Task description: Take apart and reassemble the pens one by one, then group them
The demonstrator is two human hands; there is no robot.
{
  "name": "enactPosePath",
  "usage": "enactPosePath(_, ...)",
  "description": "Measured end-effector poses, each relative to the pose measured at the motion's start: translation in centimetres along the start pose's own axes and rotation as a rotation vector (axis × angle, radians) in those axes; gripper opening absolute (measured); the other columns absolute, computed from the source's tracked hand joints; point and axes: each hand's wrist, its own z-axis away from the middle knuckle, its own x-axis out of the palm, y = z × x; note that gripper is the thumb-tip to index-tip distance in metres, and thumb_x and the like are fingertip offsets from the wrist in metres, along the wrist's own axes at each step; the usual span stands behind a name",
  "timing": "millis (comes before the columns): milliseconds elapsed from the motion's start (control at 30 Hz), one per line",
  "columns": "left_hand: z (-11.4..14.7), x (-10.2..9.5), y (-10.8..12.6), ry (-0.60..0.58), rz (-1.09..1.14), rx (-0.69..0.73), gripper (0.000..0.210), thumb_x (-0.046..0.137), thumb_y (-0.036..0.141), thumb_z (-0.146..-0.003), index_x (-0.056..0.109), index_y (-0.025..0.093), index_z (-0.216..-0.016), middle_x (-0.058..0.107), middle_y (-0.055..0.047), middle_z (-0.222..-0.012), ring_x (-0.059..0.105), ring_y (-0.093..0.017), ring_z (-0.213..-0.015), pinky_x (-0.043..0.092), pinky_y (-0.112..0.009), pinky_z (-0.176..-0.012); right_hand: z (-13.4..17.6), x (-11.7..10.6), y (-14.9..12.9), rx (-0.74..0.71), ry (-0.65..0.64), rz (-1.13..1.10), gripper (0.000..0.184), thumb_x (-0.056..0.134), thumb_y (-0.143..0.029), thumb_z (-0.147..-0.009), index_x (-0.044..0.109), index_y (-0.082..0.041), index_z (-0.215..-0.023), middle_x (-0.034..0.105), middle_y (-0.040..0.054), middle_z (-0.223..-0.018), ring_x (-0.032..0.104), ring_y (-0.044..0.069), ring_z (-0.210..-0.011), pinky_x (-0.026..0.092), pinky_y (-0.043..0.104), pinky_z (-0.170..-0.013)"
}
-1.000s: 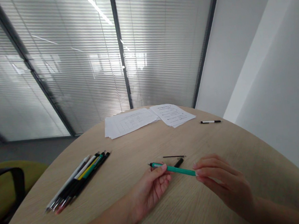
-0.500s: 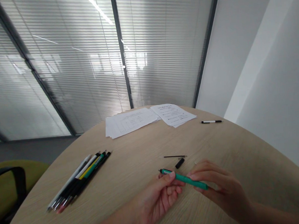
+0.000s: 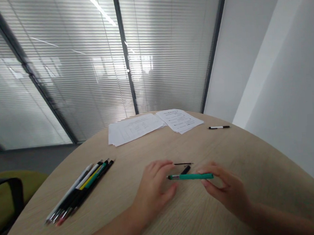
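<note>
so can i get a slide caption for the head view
Right hand holding a green pen above a table, left hand open around one end, more pens lying leftward.

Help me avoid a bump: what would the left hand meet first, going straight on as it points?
Probably the green pen, held in the right hand; its tip shows in the opening of the left hand, though depth is unclear.

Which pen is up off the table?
The green pen in your right hand; the white-and-black pen beyond lies on the table, as does the bunch of pens at left.
</note>
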Motion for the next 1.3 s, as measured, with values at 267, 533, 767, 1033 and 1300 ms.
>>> enactPosePath(267,0.9,0.1,0.9,0.012,-0.147,0.393,0.024,0.036,0.012,-0.085,0.052,0.016,-0.103,0.068,-0.004,-0.085,0.060,-0.013,-0.077,0.037,-0.031,-0.081,1.0,1.3,-0.5,-0.218,-0.157,-0.097,0.019,0.050,-0.012,-0.074,0.053,-0.021,-0.090,0.067,0.0013,-0.077,0.061,0.013,-0.070,0.048,0.026,-0.067)
enactPosePath(533,0.0,-0.2,-2.1,-0.115,-0.077,-0.021,0.020,0.039,0.015,-0.080,0.056,0.019,-0.089,0.065,-0.007,-0.081,0.057,-0.019,-0.076,0.042,-0.036,-0.076,1.0,1.8,8.1,0.080,-0.290,0.255,0.019,0.049,-0.018,-0.077,0.062,-0.018,-0.091,0.061,0.0065,-0.083,0.056,0.018,-0.079,0.046,0.033,-0.072)
enactPosePath(767,0.1,0.4,-2.1,-0.135,-0.077,-0.027,0.020,0.033,0.010,-0.079,0.050,0.017,-0.086,0.059,-0.007,-0.080,0.052,-0.019,-0.077,0.042,-0.032,-0.068,1.0,2.5,9.4,0.243,-0.447,0.186,0.016,0.052,-0.021,-0.076,0.066,-0.020,-0.082,0.060,0.0035,-0.079,0.056,0.015,-0.073,0.045,0.027,-0.066)
enactPosePath(1033,0.0,0.3,-1.1,-0.190,-0.226,0.128,0.022,0.029,0.009,-0.079,0.050,0.016,-0.083,0.055,-0.007,-0.074,0.048,-0.019,-0.070,0.039,-0.034,-0.067,0.8,2.7,9.5,0.300,-0.485,0.196,0.014,0.051,-0.017,-0.075,0.064,-0.017,-0.070,0.058,0.0027,-0.073,0.055,0.014,-0.070,0.044,0.026,-0.065)
enactPosePath(1300,-0.2,0.1,-1.5,-0.142,-0.240,-0.151,0.019,0.032,0.022,-0.083,0.049,0.015,-0.083,0.054,-0.006,-0.077,0.048,-0.020,-0.075,0.038,-0.037,-0.071,0.8,2.2,8.8,0.385,-0.325,0.287,0.012,0.048,-0.020,-0.075,0.059,-0.018,-0.070,0.061,0.0026,-0.069,0.057,0.015,-0.065,0.045,0.027,-0.061)
